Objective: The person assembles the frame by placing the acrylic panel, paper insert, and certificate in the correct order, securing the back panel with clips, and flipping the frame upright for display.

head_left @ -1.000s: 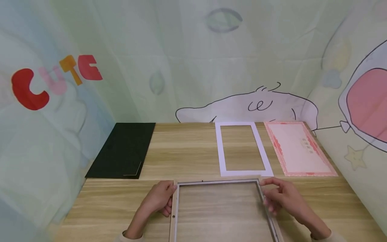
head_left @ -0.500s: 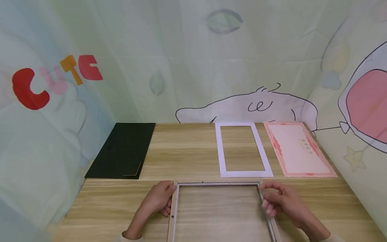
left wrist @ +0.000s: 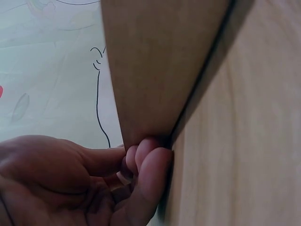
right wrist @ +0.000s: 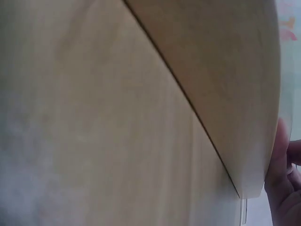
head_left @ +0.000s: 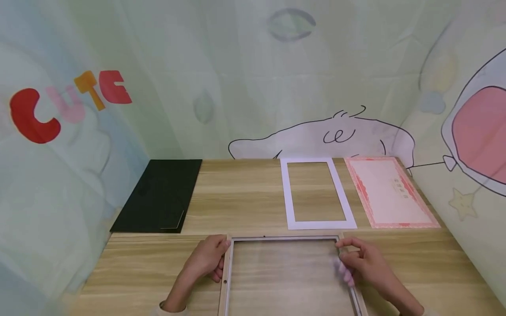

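Observation:
A light wooden picture frame (head_left: 227, 276) with a pale inner edge stands nearest the person, its lower part cut off by the head view. My left hand (head_left: 207, 256) grips its left side near the top corner. In the left wrist view, the fingers (left wrist: 153, 174) curl against the frame's wooden side (left wrist: 155, 70). My right hand (head_left: 365, 263) is at the upper right corner, index fingertip and thumb at the inner edge, the other fingers blurred over the opening. I cannot tell what these fingers pinch. The right wrist view has its finger (right wrist: 278, 160) beside the frame (right wrist: 235, 84).
Along the back of the wood-grain table (head_left: 241, 193) lie a black board (head_left: 158, 193), a white mat with a rectangular opening (head_left: 290, 206), and a pink-bordered certificate sheet (head_left: 383, 193). A printed cloth (head_left: 166, 87) hangs behind and at both sides.
My right hand has shifted slightly left, its lower fingers moving inward over the frame's opening. The left hand keeps its grip on the frame. The sheets and board stay in place.

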Demonstrator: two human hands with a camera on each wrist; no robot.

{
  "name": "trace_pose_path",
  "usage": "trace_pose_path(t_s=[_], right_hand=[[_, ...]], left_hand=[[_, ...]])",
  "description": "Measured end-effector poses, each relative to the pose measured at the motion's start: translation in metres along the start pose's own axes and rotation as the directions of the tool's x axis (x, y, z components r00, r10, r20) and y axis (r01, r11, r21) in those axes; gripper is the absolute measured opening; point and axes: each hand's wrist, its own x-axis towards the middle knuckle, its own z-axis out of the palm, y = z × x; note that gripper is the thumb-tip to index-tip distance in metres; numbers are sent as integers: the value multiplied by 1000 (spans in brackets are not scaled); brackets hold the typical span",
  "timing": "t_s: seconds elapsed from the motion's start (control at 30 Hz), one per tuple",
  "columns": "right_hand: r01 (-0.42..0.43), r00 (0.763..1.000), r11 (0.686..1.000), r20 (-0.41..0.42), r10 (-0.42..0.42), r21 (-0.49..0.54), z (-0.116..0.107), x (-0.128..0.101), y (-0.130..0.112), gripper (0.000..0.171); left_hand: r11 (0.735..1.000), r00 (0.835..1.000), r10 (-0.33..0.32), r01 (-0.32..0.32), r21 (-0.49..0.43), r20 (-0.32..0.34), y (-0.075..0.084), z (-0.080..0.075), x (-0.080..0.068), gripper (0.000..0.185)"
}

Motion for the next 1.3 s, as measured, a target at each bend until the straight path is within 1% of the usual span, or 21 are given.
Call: trace_pose_path(t_s=[0.17,0.37,0.43,0.5,0.6,0.73,0.87,0.93,1.0,1.03,1.1,1.2,1.23,1.3], right_hand=[[-74,996,997,-48,74,-4,2,-1,-1,39],[-114,991,993,-65,113,-23,2,-2,-3,36],[-122,990,991,-81,117,-54,3,-2,-6,33],[-113,990,987,-102,102,-114,4,-1,-9,28],[-97,988,963,-139,64,-251,6,-1,-12,22],[-77,990,908,-138,21,-412,5,-1,-13,21],[-49,995,867,-97,1,-496,2,1,-13,26],[-29,997,853,-73,-11,-521,0,3,-13,28],[-17,999,850,-52,-13,-526,-2,5,-13,31],[-18,999,858,-42,-3,-513,-3,6,-13,32],[-14,1000,891,-11,10,-454,-6,6,-13,31],[-20,998,954,50,37,-298,-10,5,-14,29],[-25,996,971,76,44,-239,-11,5,-14,30],[-12,992,990,123,30,-142,-14,3,-14,33]], left_hand=[[1000,1000,2,-2,-10,2,-1,1,0,34],[1000,1000,-11,11,-17,0,0,1,-1,36],[1000,1000,-18,18,-12,-8,0,0,-2,37],[1000,1000,-26,26,-6,-15,0,0,-2,38],[999,999,-35,35,0,-19,0,-1,-3,37],[999,999,-48,48,2,-21,0,0,-3,35],[999,998,-52,53,11,-29,-2,0,-2,34],[998,998,-53,53,17,-33,-3,1,-2,33],[998,998,-50,51,20,-38,-3,1,-2,33],[999,998,-47,48,21,-39,-3,1,-1,33],[999,998,-38,39,21,-41,-2,1,0,33],[999,999,-26,26,19,-41,0,0,1,33],[1000,999,-26,26,16,-39,0,0,1,34],[1000,999,-25,26,13,-36,0,0,1,35]])
